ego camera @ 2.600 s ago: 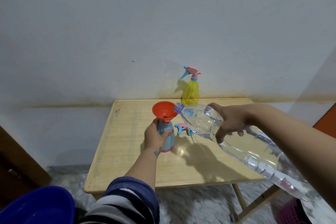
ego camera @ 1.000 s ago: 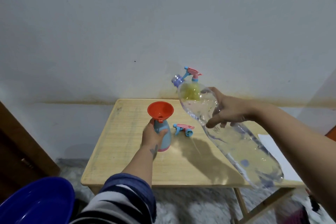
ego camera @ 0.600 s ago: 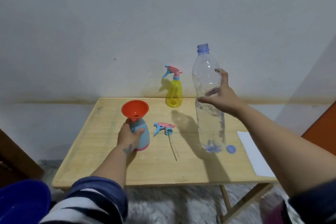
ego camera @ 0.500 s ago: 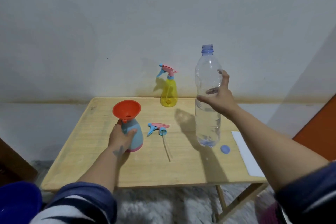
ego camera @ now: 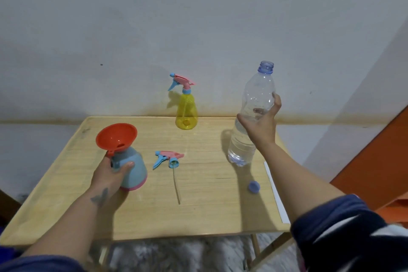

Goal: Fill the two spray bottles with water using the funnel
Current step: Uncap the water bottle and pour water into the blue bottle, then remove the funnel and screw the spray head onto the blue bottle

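left hand (ego camera: 108, 174) grips blue bottle (ego camera: 133, 169) (funnel (ego camera: 116, 137) in) | right hand (ego camera: 260, 126) grips water bottle (ego camera: 254, 117)

Plastic ware on pale wood.
Glossy orange plastic funnel (ego camera: 116, 136); clear, shiny water bottle (ego camera: 254, 115); translucent yellow spray bottle (ego camera: 186, 112); matt, grained wooden table (ego camera: 207, 205).
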A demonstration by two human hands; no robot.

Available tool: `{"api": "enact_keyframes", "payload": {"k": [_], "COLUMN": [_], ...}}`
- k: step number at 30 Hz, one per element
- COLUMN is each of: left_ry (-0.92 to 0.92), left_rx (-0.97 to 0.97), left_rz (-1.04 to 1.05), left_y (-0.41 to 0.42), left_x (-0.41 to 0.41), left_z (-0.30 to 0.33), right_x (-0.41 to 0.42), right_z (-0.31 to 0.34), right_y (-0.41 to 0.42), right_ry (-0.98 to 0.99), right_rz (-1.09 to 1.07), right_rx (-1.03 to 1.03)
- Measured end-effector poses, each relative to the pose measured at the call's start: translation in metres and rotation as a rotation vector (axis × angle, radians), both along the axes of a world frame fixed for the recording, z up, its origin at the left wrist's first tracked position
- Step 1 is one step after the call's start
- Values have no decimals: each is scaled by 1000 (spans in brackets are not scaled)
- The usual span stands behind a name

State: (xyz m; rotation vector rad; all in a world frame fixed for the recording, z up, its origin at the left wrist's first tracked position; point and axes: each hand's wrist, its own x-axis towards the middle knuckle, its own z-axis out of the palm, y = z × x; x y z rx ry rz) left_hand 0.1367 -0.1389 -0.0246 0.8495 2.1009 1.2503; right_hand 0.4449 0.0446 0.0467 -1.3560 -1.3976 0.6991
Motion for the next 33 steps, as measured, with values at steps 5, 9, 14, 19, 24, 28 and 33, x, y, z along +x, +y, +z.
{"api": "enact_keyframes", "payload": {"k": [5,9,14,19,24,28,33], "left_ry": [-15,-12,11,44,77,120,167], "left_rx": [-12,-24,-23,-9,4,24,28], "left_rz": [-6,-15,-34,-97,-178,-231,-280], "left_y": [0,-1,-3,-8,-12,-12,-11], "left_x": [-3,-4,-7,-8,-16,-29,-39], "left_z": [-1,-1,-2,5,7,1,-6], "right_x": [5,6,11,13,-11,-54,-142], "right_z": [-2,-3,-4,-18,-45,-46,-20], "right_y": [5,5,-1,-32,-73,-110,-147], "right_ry": [-6,-30,10,-123,-204,-414,-389], "right_rz": [62,101,118,60,6,237,529], "right_rx": [3,6,-115,-261,-500,-667,-469]}}
